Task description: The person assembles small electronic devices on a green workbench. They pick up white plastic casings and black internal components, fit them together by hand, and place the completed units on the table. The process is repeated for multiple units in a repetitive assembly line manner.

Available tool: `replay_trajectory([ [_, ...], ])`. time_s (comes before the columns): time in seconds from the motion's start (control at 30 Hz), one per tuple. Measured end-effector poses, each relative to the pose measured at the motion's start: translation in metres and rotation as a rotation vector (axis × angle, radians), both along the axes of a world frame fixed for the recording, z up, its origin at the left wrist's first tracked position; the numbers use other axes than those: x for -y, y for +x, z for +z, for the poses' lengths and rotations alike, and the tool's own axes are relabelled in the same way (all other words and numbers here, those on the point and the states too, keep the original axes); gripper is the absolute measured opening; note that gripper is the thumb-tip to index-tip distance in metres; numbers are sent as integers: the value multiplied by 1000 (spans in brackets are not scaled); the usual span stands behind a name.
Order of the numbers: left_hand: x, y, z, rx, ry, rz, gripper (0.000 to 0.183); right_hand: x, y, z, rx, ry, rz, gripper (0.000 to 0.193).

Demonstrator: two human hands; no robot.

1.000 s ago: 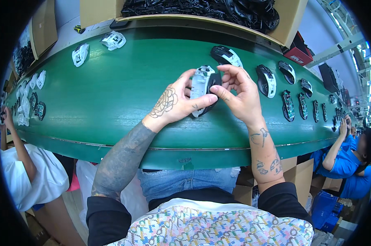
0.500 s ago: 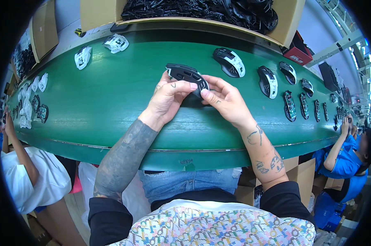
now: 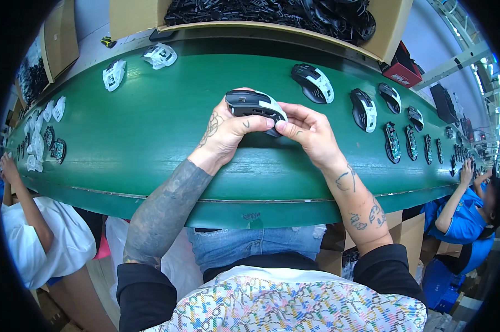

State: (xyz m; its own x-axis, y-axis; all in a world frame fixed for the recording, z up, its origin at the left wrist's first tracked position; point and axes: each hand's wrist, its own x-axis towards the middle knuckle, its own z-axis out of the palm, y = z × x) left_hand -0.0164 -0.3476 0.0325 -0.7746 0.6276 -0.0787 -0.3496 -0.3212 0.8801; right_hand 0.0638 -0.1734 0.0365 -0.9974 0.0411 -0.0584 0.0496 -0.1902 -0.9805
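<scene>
Between my two hands, above the green work surface [image 3: 194, 160], I hold a black and white computer mouse [image 3: 255, 102]. My left hand [image 3: 228, 130] wraps round its left end, with the thumb pressed along the near side. My right hand [image 3: 312, 131] grips the right end, thumb on the near side and fingers behind. Both thumb tips almost meet on the mouse's side. Its top faces up toward me; the underside is hidden. The closest other piece is a black and white mouse [image 3: 313, 83], lying beyond my right hand.
A cardboard box [image 3: 294, 30] of black parts stands at the far side. More mice [image 3: 363, 110] and circuit boards [image 3: 392, 142] lie at right. White shells [image 3: 114, 75] sit at left. People work on both sides, one in a blue shirt [image 3: 460, 216].
The mouse has turned in my hands, so its top now shows instead of mainly its side. My left hand has shifted its hold round the left end. Pieces on the surface have moved slightly right.
</scene>
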Motion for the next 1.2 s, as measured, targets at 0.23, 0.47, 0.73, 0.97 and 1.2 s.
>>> replay_trajectory([
  [0.23, 0, 2, 1, 81, 62, -13, 35, 0, -1, 7, 76, 15, -28, 44],
  [0.47, -3, -3, -2, 184, 172, 21, 28, -1, -3, 4, 33, -176, -51, 46],
  [0.73, 1, 7, 2, -15, -19, 25, 27, 6, 2, 8, 45, -63, -53, 44],
  [0.97, 2, 9, 3, -57, -89, 3, 27, 4, 3, 8, 68, -54, -51, 46],
  [1.2, -1, 10, 5, 32, 85, 40, 35, 2, -4, 4, 74, -232, -47, 52],
])
